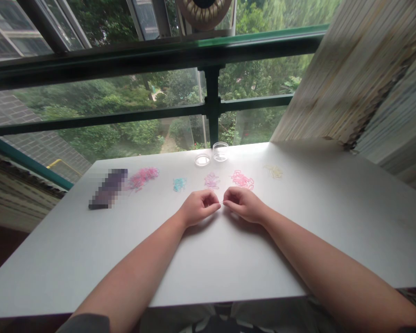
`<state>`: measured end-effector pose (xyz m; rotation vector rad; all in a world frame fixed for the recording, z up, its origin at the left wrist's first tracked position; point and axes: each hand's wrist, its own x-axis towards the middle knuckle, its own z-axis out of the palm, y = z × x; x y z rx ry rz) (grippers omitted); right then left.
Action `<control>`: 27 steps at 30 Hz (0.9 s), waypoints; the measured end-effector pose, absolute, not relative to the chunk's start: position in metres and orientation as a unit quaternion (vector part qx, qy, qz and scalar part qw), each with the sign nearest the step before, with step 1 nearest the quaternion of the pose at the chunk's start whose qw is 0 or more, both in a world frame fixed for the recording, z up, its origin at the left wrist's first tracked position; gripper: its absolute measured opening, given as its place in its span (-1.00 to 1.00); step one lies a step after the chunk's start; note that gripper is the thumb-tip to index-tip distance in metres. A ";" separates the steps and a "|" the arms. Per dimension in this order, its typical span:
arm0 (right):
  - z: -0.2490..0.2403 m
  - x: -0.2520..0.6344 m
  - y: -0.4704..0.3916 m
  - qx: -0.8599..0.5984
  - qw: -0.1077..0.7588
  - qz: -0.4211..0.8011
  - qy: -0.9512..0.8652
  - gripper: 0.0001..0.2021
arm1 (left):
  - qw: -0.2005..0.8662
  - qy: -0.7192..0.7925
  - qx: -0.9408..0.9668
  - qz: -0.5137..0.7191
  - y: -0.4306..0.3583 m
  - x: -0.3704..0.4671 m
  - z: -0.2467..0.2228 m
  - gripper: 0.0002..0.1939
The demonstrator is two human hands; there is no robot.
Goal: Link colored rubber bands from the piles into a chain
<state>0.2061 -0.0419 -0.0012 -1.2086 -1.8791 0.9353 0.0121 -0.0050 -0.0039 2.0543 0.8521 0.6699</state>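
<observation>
My left hand and my right hand meet just above the white table, thumb and forefinger pinched on each. A thin pale strand, apparently a small rubber band, spans the narrow gap between the fingertips; most of it is hidden. Beyond my hands lie little heaps of coloured rubber bands: a purple heap and a pink heap nearest, a blue heap to the left, and a pale yellow heap to the right. A larger mixed heap, mostly pink, spreads farther left.
Near the back edge of the white table stand a clear round container and what looks like its lid. A dark pixelated object lies at the left. Behind are a green-railed window and a curtain.
</observation>
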 end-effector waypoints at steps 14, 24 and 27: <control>-0.004 0.208 -0.042 -0.457 0.350 0.344 -0.742 -0.97 | 0.383 0.337 0.818 0.266 -0.006 0.014 -0.003 -0.84; -0.004 0.208 -0.041 -0.454 0.348 0.346 -0.744 -0.97 | 0.382 0.338 0.819 0.263 -0.007 0.014 -0.001 -0.84; -0.004 0.208 -0.041 -0.454 0.349 0.345 -0.743 -0.97 | 0.379 0.340 0.820 0.263 -0.008 0.014 0.000 -0.85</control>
